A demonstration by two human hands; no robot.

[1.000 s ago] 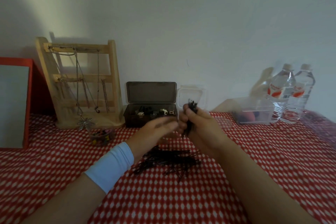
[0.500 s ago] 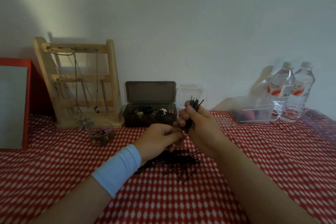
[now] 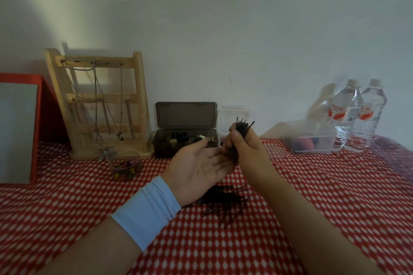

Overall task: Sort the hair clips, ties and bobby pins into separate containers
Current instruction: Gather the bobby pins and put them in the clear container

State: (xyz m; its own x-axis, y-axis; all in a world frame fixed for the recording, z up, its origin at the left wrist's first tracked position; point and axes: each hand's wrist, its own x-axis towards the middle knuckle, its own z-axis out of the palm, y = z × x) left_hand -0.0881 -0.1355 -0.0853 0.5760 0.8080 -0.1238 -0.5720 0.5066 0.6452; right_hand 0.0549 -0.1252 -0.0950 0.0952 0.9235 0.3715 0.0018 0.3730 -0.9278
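Observation:
My right hand (image 3: 248, 152) grips an upright bundle of black bobby pins (image 3: 241, 128) above the table. My left hand (image 3: 199, 167) lies flat, palm up, with its fingertips under the bundle's lower end. A loose pile of black bobby pins (image 3: 223, 201) lies on the cloth below both hands. Behind them a dark box (image 3: 185, 138) with its lid up holds hair clips. A small clear container (image 3: 234, 116) stands beside it, partly hidden by my right hand. A clear tub (image 3: 310, 138) at the right holds coloured items.
A wooden jewellery stand (image 3: 100, 105) with chains stands at the back left, a small clear cup (image 3: 126, 166) of coloured bits before it. A red-framed board (image 3: 17, 127) leans at the far left. Two water bottles (image 3: 357, 114) stand at the back right. A red checked cloth (image 3: 67, 203) covers the table.
My left hand has turned from a curled pinch beside the bundle to a flat palm under it. My right hand has stayed in place with the pins.

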